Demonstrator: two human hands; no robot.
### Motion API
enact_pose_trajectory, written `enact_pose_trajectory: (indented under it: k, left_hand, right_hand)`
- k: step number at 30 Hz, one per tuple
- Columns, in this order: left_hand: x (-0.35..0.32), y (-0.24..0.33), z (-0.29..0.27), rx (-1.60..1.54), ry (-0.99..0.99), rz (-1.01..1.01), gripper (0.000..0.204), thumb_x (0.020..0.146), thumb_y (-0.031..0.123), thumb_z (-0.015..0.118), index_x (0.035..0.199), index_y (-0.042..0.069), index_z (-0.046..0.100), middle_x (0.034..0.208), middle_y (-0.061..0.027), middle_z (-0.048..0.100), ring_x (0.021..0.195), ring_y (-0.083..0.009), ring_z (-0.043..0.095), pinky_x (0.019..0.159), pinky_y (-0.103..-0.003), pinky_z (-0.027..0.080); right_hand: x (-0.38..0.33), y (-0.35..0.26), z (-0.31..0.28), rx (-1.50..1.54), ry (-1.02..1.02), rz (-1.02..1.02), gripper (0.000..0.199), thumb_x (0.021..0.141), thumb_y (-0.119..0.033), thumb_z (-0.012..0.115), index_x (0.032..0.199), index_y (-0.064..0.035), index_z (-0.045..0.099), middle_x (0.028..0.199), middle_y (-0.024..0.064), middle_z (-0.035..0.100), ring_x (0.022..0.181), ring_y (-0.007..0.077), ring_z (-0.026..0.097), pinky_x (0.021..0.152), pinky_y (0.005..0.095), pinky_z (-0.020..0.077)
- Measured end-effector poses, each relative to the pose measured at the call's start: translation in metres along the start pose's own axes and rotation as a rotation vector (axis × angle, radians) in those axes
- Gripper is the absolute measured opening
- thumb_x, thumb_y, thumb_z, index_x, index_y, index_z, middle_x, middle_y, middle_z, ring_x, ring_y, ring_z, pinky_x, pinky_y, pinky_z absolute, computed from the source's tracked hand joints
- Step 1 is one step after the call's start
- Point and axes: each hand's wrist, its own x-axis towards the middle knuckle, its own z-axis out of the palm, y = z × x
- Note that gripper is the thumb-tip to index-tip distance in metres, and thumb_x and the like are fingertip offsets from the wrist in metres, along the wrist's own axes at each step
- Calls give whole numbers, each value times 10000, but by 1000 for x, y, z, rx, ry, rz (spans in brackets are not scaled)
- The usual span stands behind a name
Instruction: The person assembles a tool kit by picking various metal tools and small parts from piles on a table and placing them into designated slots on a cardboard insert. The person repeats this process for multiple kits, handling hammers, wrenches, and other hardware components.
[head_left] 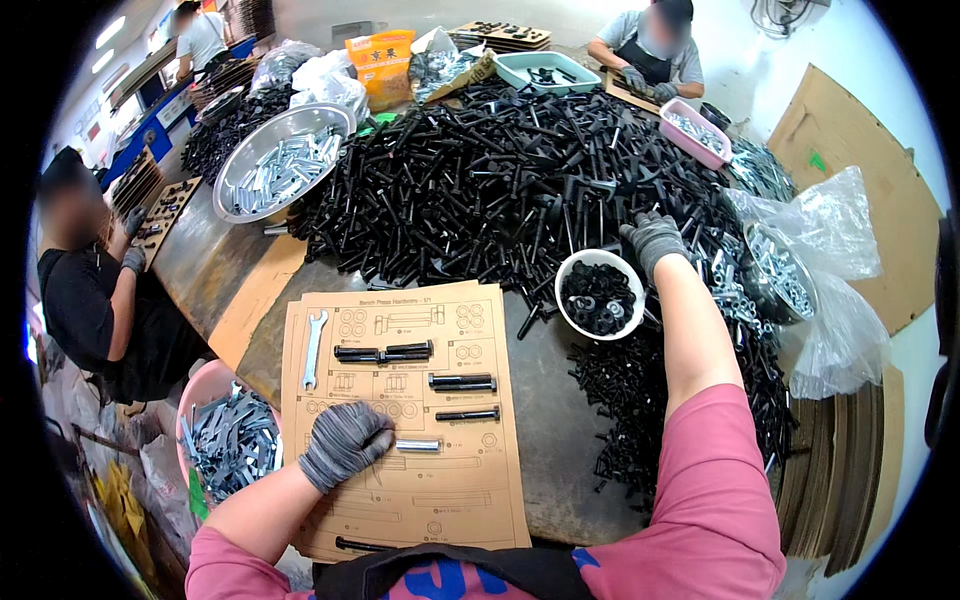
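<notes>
My left hand (346, 443), in a grey knit glove, rests on the printed brown cardboard sheet (470, 525). Its fingers are curled closed, and whatever they hold is hidden. Just beside them lies a silver metal sleeve (418, 446). On the same sheet are an open-ended wrench (314, 349) and black bolts (383, 353), with a thick black bolt (462, 382) and a thinner black bolt (468, 414) at the right. My right hand (655, 242), also gloved, reaches to the edge of the large pile of black bolts (450, 180), fingers apart. Next to it stands a white bowl (561, 305) of black nuts.
A steel basin (232, 185) of silver sleeves stands back left; a pink tub (188, 425) of metal strips is lower left. Far back are a teal tray (510, 68) and pink basket (708, 152). Clear plastic bags (840, 230) hang right. Co-workers handle boards left and far.
</notes>
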Motion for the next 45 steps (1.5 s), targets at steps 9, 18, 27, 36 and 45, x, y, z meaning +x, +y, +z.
enact_pose_trajectory:
  k: [9,18,27,36,45]
  left_hand:
    - [2,2,0,-2,-1,-18,143,723,221,608,785,92,609,675,-69,552,632,-245,548,566,-356,439]
    - [-1,2,0,-73,48,-44,95,718,189,605,762,105,608,648,-77,552,617,-265,548,558,-365,436]
    - [-1,4,-3,-58,11,-47,135,751,240,572,785,113,603,668,-74,552,625,-252,552,555,-358,443]
    - [2,2,-1,-39,28,5,147,746,238,576,788,100,603,678,-80,550,633,-257,549,556,-360,440]
    - [-4,0,4,-41,48,-43,181,773,244,550,777,74,612,700,-108,567,663,-286,558,595,-375,445]
  right_hand:
    - [12,3,-5,-118,-96,-214,410,733,-152,588,1133,-200,512,1190,71,493,1142,221,446,943,410,332]
    - [15,-14,-16,-173,-113,-137,331,822,-184,476,1145,-245,518,1212,46,478,1161,235,427,937,411,338]
    - [18,-3,-9,-341,-231,-263,261,808,-156,488,1046,-167,594,1103,59,579,1014,231,559,831,385,436]
    - [-25,72,-34,208,-301,275,344,794,-255,515,1131,-193,537,1120,117,557,1006,291,548,858,380,432]
    - [-137,-52,-67,1359,97,-192,318,806,-214,561,1081,-55,544,921,108,608,850,207,565,746,300,445]
